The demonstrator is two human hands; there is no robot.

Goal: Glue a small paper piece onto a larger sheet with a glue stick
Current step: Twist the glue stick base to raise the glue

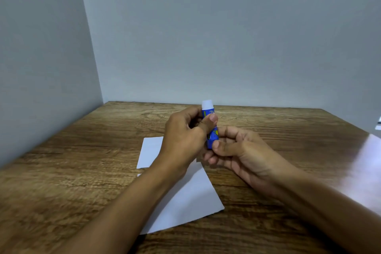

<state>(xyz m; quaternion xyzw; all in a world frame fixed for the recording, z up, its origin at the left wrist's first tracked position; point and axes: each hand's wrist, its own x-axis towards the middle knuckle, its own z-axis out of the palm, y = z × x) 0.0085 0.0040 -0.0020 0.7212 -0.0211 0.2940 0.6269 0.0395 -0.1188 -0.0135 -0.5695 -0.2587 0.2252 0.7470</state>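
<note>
Head view shows your two forearms running off the bottom edge, both blurred near the frame, so nothing of your sleeves or elbows can be made out. Under your left forearm lies the larger sheet, white, flat on the wooden table; your arm hides its left part and its near corner reaches toward you. Just beyond it sits the small paper piece, also white, its right side covered by your left hand, and you cannot tell whether the two papers overlap or only touch. Above them, lifted clear of the table, you hold the glue stick nearly upright: your left hand is closed around the upper blue barrel with the thumb pressed across the label, and your right hand pinches the lower end between thumb and fingers. Its white cap is on at the top; the label print is too blurred to read and the base is hidden in your fingers. Glare washes out the table's right edge. Farther back, plain grey-blue walls meet in a corner at the left.
</note>
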